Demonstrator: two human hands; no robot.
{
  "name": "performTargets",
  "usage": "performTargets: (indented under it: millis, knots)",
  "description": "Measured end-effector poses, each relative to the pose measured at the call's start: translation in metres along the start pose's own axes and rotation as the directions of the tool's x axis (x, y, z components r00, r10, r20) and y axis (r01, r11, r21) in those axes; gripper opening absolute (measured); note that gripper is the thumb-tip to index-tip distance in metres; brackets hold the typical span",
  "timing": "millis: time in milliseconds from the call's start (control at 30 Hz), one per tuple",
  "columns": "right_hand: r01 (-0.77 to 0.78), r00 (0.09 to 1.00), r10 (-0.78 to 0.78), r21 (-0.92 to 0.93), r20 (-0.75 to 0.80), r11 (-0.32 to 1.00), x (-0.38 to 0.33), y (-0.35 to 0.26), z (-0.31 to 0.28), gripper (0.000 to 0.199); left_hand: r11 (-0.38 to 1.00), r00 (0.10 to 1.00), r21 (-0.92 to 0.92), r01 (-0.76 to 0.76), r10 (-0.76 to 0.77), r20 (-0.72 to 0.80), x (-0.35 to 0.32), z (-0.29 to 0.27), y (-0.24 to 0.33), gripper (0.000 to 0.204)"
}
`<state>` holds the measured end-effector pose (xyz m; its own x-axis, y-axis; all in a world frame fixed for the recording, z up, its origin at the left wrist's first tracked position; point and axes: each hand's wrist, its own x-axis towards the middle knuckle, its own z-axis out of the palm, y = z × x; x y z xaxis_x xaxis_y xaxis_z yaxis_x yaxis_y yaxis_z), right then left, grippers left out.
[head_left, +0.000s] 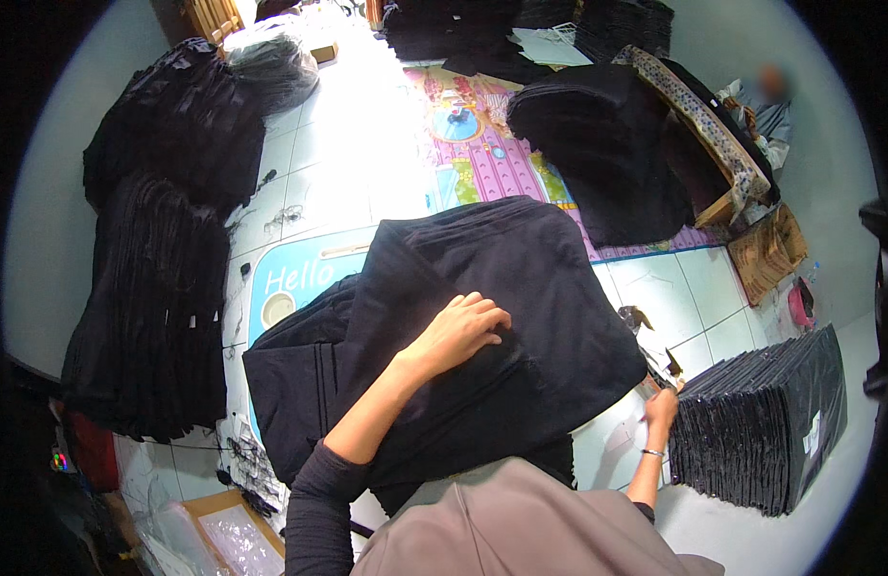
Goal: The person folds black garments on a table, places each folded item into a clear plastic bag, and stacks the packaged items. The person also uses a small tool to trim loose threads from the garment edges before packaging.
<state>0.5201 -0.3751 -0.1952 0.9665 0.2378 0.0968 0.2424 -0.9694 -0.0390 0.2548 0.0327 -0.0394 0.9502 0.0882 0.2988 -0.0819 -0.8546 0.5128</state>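
Note:
A pile of folded black cloth lies across a low light-blue table in front of me. My left hand rests on top of the cloth, its fingers loosely bent and lying on the fabric with nothing in them. Out to the right, beside the cloth, my right hand reaches down with its fingers closed near some small papers and wrappers. What its fingers hold is too small to make out. Right beside that hand stands a stack of flat black packets in shiny plastic.
Tall heaps of black cloth stand at the left. More black cloth drapes over a patterned bench at the back right, near another person. A cardboard box sits by the right wall. A colourful mat covers the tiles.

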Motion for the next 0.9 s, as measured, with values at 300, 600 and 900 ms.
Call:
performTargets:
  millis: [300, 600, 900]
  knots:
    - [0.388, 0.888, -0.023, 0.724, -0.458, 0.570, 0.036, -0.166, -0.156, 0.035, 0.986, 0.998, 0.164, 0.034, -0.026, -0.049, -0.009, -0.006, 0.000, 0.018]
    - [0.289, 0.759, -0.650, 0.915, -0.039, 0.281, 0.029, -0.318, -0.161, 0.031, 0.972, 0.996, 0.234, 0.000, 0.021, -0.085, -0.010, -0.011, 0.007, 0.015]
    - [-0.129, 0.003, -0.995, 0.987, 0.097, 0.096, -0.023, -0.358, -0.170, 0.045, 0.767, 0.805, -0.602, 0.221, -0.492, -0.332, -0.074, -0.086, -0.005, 0.014]
